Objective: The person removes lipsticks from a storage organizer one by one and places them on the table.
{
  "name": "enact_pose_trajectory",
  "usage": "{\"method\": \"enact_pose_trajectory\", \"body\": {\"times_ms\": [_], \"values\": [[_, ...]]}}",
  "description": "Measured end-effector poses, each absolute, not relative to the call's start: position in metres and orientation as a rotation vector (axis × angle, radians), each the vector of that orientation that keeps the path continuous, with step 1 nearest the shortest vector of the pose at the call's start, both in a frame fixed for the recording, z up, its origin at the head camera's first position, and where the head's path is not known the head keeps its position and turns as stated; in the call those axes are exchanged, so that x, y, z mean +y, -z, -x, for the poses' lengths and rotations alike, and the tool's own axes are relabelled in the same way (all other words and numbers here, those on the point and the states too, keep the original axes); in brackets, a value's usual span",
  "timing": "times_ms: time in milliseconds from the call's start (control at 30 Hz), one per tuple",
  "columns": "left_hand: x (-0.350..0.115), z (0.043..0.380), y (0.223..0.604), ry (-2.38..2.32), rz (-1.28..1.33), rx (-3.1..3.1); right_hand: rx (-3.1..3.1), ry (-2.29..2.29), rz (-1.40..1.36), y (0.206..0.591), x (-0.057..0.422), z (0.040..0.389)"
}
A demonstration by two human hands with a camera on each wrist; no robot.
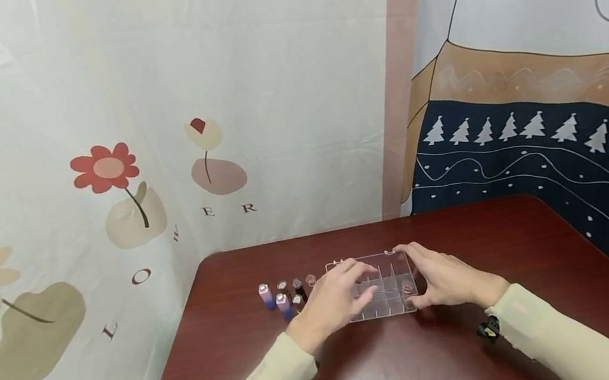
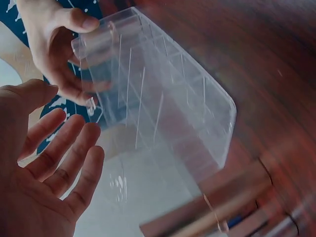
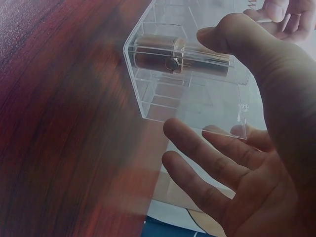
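A clear plastic organizer box [image 1: 390, 307] with thin dividers stands on the table between both hands. My right hand [image 1: 445, 275] spans its right end, thumb at the near corner and fingers along the far side, holding it. One brownish-gold cosmetic tube [image 3: 153, 53] lies inside a compartment at that end. Over the left part of the box hovers my left hand [image 1: 333, 298], its fingers loosely bent. In the left wrist view that left hand [image 2: 54, 168] has nothing in its grasp, and the right hand [image 2: 54, 44] shows at the box's end.
Left of the box stand several small cosmetic tubes: pink-and-blue ones [image 1: 266, 296] and darker ones [image 1: 298, 288], with a clear-topped one [image 1: 310, 280] close to the box. The dark red wooden table [image 1: 385, 365] meets printed curtains [image 1: 291, 89] at the back and right.
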State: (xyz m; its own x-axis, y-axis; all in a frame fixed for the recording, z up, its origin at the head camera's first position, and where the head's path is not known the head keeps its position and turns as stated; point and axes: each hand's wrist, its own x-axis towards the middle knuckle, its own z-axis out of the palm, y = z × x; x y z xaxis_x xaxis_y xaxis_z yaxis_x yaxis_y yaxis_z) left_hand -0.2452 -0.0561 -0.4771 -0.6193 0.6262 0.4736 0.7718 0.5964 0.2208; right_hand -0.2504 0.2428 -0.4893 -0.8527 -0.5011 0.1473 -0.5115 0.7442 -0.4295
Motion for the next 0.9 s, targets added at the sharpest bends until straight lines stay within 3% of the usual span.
{"method": "enact_pose_trajectory", "body": {"times_ms": [900], "values": [[0.005, 0.254, 0.493, 0.517, 1.174, -2.661, -2.890, -0.674, -0.936, 0.488, 0.249, 0.256]]}}
